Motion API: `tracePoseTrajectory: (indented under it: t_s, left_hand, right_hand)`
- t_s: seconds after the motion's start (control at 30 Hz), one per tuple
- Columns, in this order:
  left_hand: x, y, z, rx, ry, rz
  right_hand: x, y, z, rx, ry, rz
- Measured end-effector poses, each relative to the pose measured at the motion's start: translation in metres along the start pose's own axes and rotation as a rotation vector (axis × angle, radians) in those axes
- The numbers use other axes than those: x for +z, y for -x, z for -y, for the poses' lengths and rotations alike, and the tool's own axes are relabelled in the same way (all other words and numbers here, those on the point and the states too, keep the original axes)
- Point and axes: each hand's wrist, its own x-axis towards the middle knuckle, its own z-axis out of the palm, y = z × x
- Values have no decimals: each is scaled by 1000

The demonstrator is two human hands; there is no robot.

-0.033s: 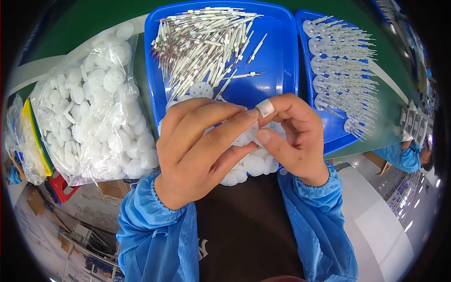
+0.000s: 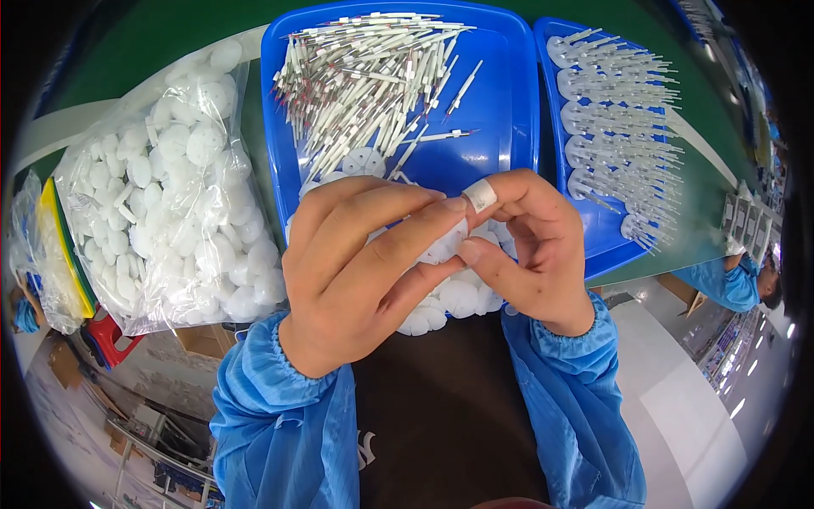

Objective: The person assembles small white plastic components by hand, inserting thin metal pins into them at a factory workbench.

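Note:
Both hands meet over the near end of the blue tray (image 2: pixel 500 102). Between my fingers is a translucent white plastic disc (image 2: pixel 447 246), largely covered by them. My left hand (image 2: pixel 356 259) is closed on its left side, the fingertips pressed together around it. On the other side my right hand (image 2: pixel 530 246) pinches with thumb and forefinger; a white tape band (image 2: pixel 480 195) wraps that forefinger. Loose white discs (image 2: pixel 459 298) lie beneath and in front of my hands. Farther back in the tray, thin white sticks with reddish tips (image 2: pixel 365 81) form a pile.
At left stands a clear bag of white discs (image 2: pixel 195 246). A second blue tray (image 2: pixel 606 246) at right carries rows of discs with thin sticks attached (image 2: pixel 619 127). Yellow and green edged bins (image 2: pixel 72 246) sit far left. Another person in a blue sleeve (image 2: pixel 725 282) is at far right.
My right thumb tip has shifted slightly left, closer to my left fingertips. Everything else looks the same.

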Motion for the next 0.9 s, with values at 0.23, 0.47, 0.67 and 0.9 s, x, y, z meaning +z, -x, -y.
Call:
tracePoseTrajectory:
  t_s: [0.23, 0.47, 0.67, 0.9]
  left_hand:
    - [-1, 3, 6, 28, 51, 46]
    - [-8, 9, 9, -407, 620, -4]
    - [-17, 7, 19, -532, 662, 69]
    - [-6, -1, 12, -458, 627, 127]
  right_hand:
    - [-8, -1, 5, 248, 2, 17]
    - [-15, -54, -27, -527, 1327, 0]
    - [-15, -37, 0, -51, 834, -85]
    - [-7, -8, -2, -158, 257, -75]
